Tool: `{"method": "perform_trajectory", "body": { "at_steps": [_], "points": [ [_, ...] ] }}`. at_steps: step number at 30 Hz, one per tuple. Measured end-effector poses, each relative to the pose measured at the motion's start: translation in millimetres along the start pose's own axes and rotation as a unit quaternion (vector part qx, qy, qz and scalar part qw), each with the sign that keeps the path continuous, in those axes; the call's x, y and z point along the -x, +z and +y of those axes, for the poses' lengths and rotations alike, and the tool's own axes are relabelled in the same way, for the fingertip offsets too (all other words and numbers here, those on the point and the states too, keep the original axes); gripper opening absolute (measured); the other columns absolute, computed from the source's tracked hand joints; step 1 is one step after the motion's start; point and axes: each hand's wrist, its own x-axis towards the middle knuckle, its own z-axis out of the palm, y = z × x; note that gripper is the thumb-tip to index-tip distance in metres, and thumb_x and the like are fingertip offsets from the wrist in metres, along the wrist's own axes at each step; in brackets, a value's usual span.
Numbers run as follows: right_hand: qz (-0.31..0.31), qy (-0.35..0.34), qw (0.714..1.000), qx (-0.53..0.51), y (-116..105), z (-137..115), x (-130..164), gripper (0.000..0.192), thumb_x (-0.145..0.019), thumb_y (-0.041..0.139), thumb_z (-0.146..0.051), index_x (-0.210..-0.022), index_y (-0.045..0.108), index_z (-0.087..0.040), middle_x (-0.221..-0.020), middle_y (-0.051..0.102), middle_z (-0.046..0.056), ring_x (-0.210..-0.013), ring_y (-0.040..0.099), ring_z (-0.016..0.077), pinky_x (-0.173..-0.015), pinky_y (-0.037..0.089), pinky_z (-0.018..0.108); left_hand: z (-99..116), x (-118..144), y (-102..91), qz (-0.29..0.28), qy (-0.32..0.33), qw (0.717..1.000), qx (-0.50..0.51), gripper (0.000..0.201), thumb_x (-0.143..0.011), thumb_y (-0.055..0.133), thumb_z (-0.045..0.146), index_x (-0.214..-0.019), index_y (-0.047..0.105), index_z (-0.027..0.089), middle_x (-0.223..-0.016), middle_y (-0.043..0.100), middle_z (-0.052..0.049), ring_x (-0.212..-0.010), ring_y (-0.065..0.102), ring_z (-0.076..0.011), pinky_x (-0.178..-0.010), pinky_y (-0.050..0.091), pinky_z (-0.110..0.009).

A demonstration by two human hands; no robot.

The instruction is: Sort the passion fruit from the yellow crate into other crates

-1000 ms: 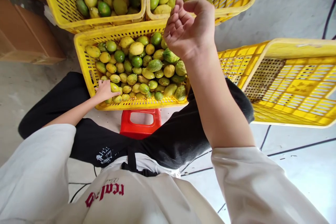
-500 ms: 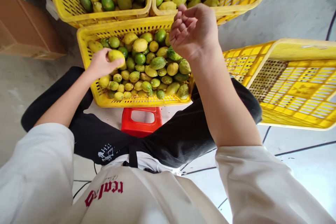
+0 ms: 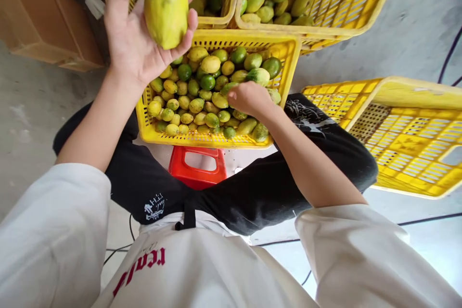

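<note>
Yellow crate (image 3: 294,57): loose green and yellow fruit (image 3: 197,105) spread across it, nearly to the near edge.
Red stool (image 3: 198,180): shows beyond the crate's near edge.
Left hand (image 3: 135,41): raised by the far left corner, palm up, thumb and fingers spread.
Right hand (image 3: 252,98): toward the right edge, over fruit; fingers hidden, grip cannot be told.
Raised fruit (image 3: 166,5): before the left palm.

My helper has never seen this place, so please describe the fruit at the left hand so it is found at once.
Start at the yellow crate with the red stool at its near edge. The left hand covers its far left corner, palm towards the camera, and the yellow-green fruit shows against this palm. Unlike the crate's fruits, it is raised and looks much larger.
</note>
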Motion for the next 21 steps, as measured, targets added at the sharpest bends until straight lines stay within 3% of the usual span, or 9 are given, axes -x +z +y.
{"method": "perform_trajectory", "body": {
  "at_steps": [2,4,5,6,8,13,17,21],
  "points": [
    [-0.028,0.008,0.985,0.171,17,8,6,0.016,-0.091,0.062,-0.012,-0.088,0.077,-0.016,-0.100,0.077,0.021,-0.110,0.071,0.0406,-0.087,0.053,0.044,4,-1,4.1,0.045,-0.037,0.993,0.105,0.109,-0.085,-0.037,0.027,-0.171,0.029,0.026,-0.161,0.053,0.008,-0.156,0.039,-0.0227,-0.082,0.047,-0.017],
    [-0.035,-0.001,0.970,0.243,32,11,11,0.026,-0.100,0.053,-0.012,-0.101,0.078,-0.011,-0.109,0.077,0.025,-0.113,0.071,0.0412,-0.086,0.052,0.043,5,-4,6.3,0.064,-0.058,0.966,0.245,0.099,-0.098,-0.025,0.039,-0.146,0.058,0.019,-0.117,0.071,0.010,-0.121,0.075,-0.0095,-0.068,0.036,-0.006],
    [-0.033,-0.002,0.966,0.256,38,11,13,0.029,-0.103,0.049,-0.012,-0.108,0.077,-0.009,-0.112,0.077,0.027,-0.114,0.071,0.0411,-0.086,0.052,0.042,5,-5,6.9,0.057,-0.063,0.945,0.315,0.088,-0.105,-0.014,0.045,-0.126,0.066,0.015,-0.095,0.069,0.010,-0.093,0.080,-0.0024,-0.061,0.032,-0.004],
    [-0.031,0.002,0.965,0.261,43,10,14,0.032,-0.105,0.045,-0.011,-0.116,0.075,-0.006,-0.115,0.076,0.029,-0.114,0.071,0.0409,-0.085,0.052,0.042,4,-7,7.3,0.046,-0.065,0.924,0.375,0.078,-0.111,-0.002,0.050,-0.107,0.067,0.014,-0.078,0.064,0.010,-0.069,0.074,0.0018,-0.055,0.030,-0.003],
    [-0.028,0.025,0.965,0.259,53,8,14,0.035,-0.108,0.040,-0.008,-0.128,0.068,-0.001,-0.120,0.073,0.031,-0.112,0.072,0.0398,-0.084,0.052,0.042,1,-9,8.4,0.031,-0.065,0.889,0.452,0.065,-0.116,0.013,0.052,-0.085,0.057,0.017,-0.062,0.058,0.008,-0.047,0.056,0.0017,-0.046,0.029,-0.006],
    [-0.031,0.070,0.973,0.216,69,8,8,0.042,-0.110,0.027,-0.002,-0.135,0.059,-0.006,-0.128,0.066,0.031,-0.105,0.074,0.0319,-0.084,0.051,0.040,3,-9,11.7,0.062,-0.054,0.884,0.461,0.057,-0.118,0.022,0.045,-0.079,0.053,0.018,-0.059,0.059,0.006,-0.043,0.053,-0.0018,-0.040,0.027,-0.010],
    [-0.020,0.063,0.988,0.136,68,13,3,0.034,-0.107,0.038,0.002,-0.127,0.061,-0.013,-0.111,0.070,0.022,-0.108,0.070,0.0283,-0.093,0.049,0.041,2,-10,11.0,0.068,-0.066,0.881,0.464,0.056,-0.118,0.027,0.045,-0.077,0.053,0.017,-0.058,0.058,0.006,-0.043,0.053,-0.0020,-0.040,0.028,-0.010],
    [-0.020,0.053,0.988,0.141,52,8,1,0.028,-0.103,0.056,-0.002,-0.127,0.060,-0.015,-0.096,0.071,0.015,-0.105,0.071,0.0339,-0.097,0.050,0.047,-1,-14,10.2,0.066,-0.107,0.861,0.492,0.048,-0.115,0.039,0.046,-0.078,0.054,0.019,-0.060,0.059,0.005,-0.048,0.051,-0.0027,-0.040,0.030,-0.010]
  ]
}}
